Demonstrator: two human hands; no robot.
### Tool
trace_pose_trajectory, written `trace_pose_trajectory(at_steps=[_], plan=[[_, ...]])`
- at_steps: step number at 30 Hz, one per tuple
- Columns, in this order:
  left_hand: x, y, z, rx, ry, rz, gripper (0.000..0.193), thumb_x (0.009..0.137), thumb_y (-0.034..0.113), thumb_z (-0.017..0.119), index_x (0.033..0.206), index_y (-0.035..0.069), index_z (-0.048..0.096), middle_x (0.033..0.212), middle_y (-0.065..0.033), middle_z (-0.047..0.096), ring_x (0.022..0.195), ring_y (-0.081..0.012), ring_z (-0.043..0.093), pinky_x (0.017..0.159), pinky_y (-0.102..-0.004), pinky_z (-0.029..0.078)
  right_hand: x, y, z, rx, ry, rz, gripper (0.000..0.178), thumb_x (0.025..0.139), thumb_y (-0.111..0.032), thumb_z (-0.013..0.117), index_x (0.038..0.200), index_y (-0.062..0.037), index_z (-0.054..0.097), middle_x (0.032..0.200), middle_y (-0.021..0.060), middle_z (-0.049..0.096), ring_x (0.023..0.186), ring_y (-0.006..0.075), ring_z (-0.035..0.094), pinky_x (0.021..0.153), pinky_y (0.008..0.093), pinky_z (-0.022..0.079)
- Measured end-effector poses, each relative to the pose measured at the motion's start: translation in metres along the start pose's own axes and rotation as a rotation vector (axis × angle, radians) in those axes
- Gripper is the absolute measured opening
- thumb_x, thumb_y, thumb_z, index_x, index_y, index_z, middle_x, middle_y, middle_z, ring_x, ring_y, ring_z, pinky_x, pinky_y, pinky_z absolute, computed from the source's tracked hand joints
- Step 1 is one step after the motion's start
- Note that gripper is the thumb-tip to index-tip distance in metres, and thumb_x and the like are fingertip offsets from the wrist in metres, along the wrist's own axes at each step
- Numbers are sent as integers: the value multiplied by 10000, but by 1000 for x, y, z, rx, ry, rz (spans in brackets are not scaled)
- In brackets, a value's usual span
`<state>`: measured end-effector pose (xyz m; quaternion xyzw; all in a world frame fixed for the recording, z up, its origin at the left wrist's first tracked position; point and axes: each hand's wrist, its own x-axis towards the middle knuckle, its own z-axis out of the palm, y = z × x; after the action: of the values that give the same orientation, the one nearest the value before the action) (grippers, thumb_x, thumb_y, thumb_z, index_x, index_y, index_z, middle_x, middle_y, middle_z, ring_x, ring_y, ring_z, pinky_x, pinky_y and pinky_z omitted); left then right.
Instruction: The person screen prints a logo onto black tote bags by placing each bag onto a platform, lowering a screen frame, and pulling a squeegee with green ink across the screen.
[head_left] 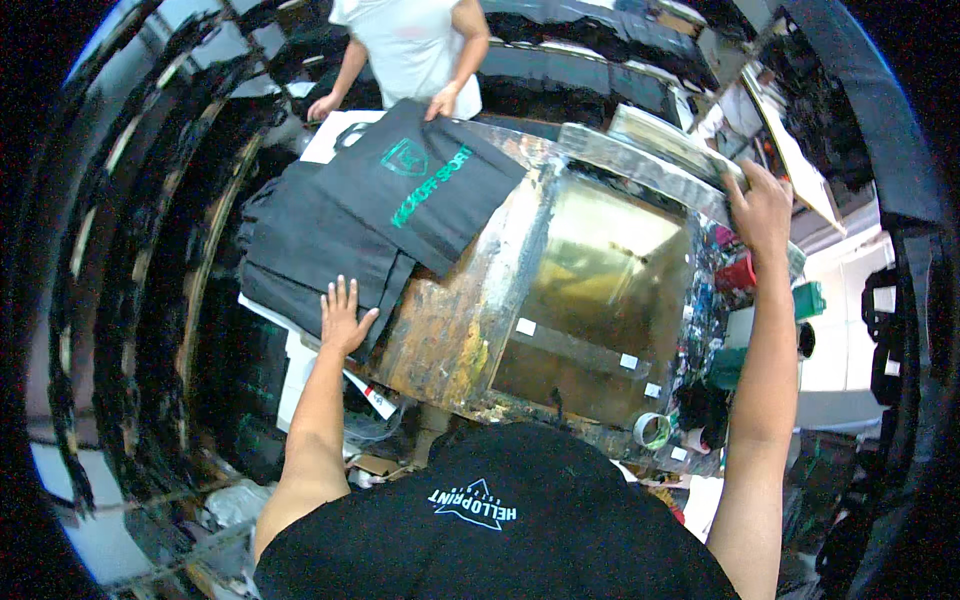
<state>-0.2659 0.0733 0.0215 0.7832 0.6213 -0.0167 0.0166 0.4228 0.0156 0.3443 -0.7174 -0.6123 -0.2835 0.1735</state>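
Observation:
My left hand point(346, 318) lies flat with its fingers spread on a pile of black cloth bags point(310, 240). On top of the pile, turned at an angle, is a black tote bag point(440, 190) with a green print and a loop handle. A co-worker's hand point(441, 103) touches its far edge. At the far right my right hand point(762, 210) is closed around the end of a long pale bar point(670, 140); some of its fingers are hidden. Below the bar lies a framed, glossy yellow-brown screen point(600, 290).
The wooden table point(430, 330) is stained with paint. Along its right side stand a red container point(736, 274), a green container point(809, 299) and a roll of tape point(652, 430). A person in a white shirt point(412, 50) stands opposite. Shelves of dark stacks point(130, 230) line the left.

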Motion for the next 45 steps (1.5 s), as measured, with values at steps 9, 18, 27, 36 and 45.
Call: trace_pose_trajectory(at_steps=[9, 18, 27, 36, 45], plan=[[20, 19, -25, -1, 74, -120, 810, 1011, 608, 454, 1627, 122, 251, 1706, -148, 151, 1575, -352, 113, 1255, -583, 59, 15, -12, -18, -5, -292, 163, 568, 981, -519, 566, 1229, -24, 693, 1221, 192, 702, 1127, 376, 647, 1099, 539, 343], [43, 20, 2, -61, 43, -162, 601, 1060, 476, 432, 1595, 213, 360, 1676, -70, 287, 1535, -297, 268, 1248, -500, 183, -2, 2, -12, -30, -138, 98, 468, 972, -434, 597, 1167, -23, 707, 1152, 173, 725, 1087, 348, 658, 985, 491, 403], [74, -25, -75, -109, 37, 120, 445, 1040, 412, 479, 1236, 87, 710, 1282, -182, 679, 1224, -401, 612, 1020, -491, 495, 12, -20, -15, 163, 11, 41, 527, 921, -564, 619, 911, -45, 710, 896, 180, 711, 905, 356, 677, 888, 495, 415], [33, 281, -121, -310, -359, 242, 560, 1038, 521, 436, 1313, 73, 632, 1174, -255, 697, 1077, -421, 677, 917, -512, 541, 11, -9, -25, 96, -36, 67, 534, 926, -572, 596, 939, -52, 714, 904, 171, 719, 919, 353, 676, 888, 492, 413], [-2, 376, 24, -190, -51, 889, 1047, 828, 900, 400, 1581, 173, 402, 1678, -155, 253, 1545, -468, 134, 1151, -759, -19, -2, 3, -16, 24, -130, 57, 568, 943, -612, 546, 1053, -82, 717, 993, 150, 732, 1004, 327, 676, 901, 520, 407]])
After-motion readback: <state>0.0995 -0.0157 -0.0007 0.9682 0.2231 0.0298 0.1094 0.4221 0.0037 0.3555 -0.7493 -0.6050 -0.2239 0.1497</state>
